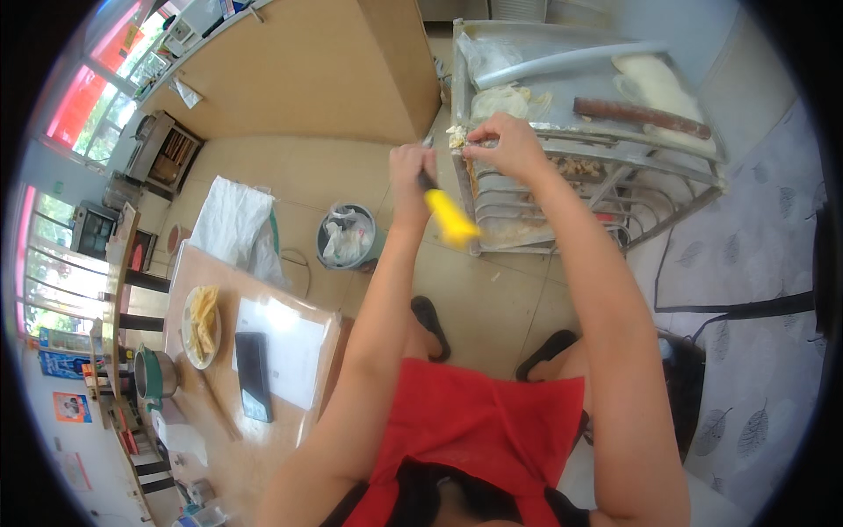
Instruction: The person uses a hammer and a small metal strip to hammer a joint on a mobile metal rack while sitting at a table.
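My left hand (411,180) is closed round a tool with a yellow-and-black handle (450,220). A short metal end pokes out above the fist, and the tool's exact kind does not show. Just to the right, my right hand (507,145) is at the near-left corner of a metal rack (562,132), its thumb and fingertips pinched together. Crumbly whitish residue (457,138) clings to that corner, by the fingertips. Whether anything is between those fingers is too small to tell.
On the rack's top lie a brown rod (641,116), a pale tube (571,61) and plastic film (487,57). A lined bin (346,237) stands on the floor. The left table holds a phone (253,373) and a plate of yellow food (203,325). A tan cabinet (299,70) stands beyond.
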Tool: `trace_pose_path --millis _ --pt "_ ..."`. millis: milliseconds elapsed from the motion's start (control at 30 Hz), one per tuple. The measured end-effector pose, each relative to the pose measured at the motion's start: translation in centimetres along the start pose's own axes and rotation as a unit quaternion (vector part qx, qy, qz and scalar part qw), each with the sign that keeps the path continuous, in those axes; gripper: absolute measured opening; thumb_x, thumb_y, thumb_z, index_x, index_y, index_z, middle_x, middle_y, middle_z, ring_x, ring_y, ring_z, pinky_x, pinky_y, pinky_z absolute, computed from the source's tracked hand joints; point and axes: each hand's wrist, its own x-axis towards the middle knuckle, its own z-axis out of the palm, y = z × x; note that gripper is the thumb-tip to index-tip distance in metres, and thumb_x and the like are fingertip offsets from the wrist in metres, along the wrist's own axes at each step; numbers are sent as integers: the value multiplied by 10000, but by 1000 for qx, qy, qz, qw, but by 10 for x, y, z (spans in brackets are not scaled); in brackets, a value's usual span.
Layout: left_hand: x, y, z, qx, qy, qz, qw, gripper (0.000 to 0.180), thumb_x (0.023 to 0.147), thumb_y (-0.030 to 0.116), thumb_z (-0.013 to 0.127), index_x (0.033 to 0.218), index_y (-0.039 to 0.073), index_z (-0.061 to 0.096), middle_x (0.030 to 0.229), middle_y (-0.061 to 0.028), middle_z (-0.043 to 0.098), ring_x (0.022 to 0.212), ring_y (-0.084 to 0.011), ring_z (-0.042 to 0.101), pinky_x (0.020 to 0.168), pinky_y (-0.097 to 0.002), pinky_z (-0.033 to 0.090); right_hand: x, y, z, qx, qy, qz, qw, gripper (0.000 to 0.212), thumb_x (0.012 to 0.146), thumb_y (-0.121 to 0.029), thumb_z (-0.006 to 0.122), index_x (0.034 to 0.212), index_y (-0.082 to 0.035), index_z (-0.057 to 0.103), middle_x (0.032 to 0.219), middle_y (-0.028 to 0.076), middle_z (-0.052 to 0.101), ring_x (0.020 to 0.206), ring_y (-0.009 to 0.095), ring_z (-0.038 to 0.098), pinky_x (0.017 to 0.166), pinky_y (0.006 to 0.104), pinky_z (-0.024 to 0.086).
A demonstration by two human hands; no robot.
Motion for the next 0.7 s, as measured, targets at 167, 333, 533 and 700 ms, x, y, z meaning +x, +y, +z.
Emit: trace_pose_path --millis 167,333,533,700 --pt "-8 12 -7 -113 41 -19 993 64 858 7 633 822 24 583 907 -132 655 812 -266 613 729 -342 497 -1 5 0 29 10 12 999 256 686 -236 792 872 -68 738 935 119 679 900 277 666 796 357 524" --pt "-2 35 -14 -112 -34 63 991 94 815 -31 656 816 28 582 918 -123 650 832 -280 595 730 -341 494 -1 5 1 19 10 -5 1000 238 703 -189 781 891 -50 736 904 112 665 861 248 672 789 326 533" --pt "4 42 -14 -82 -65 88 991 104 789 -43 656 812 22 578 902 -122 633 816 -302 574 697 -359 485 -1 4 2 9 17 -20 1000 206 710 -145 757 890 -47 738 878 107 656 836 233 674 782 309 538" --pt "5 40 -9 -44 -87 132 986 125 771 -45 658 830 22 572 904 -117 624 806 -309 565 694 -373 480 -1 5 3 -3 24 -14 1000 197 712 -141 752 887 -52 740 868 105 655 817 233 670 766 311 534"
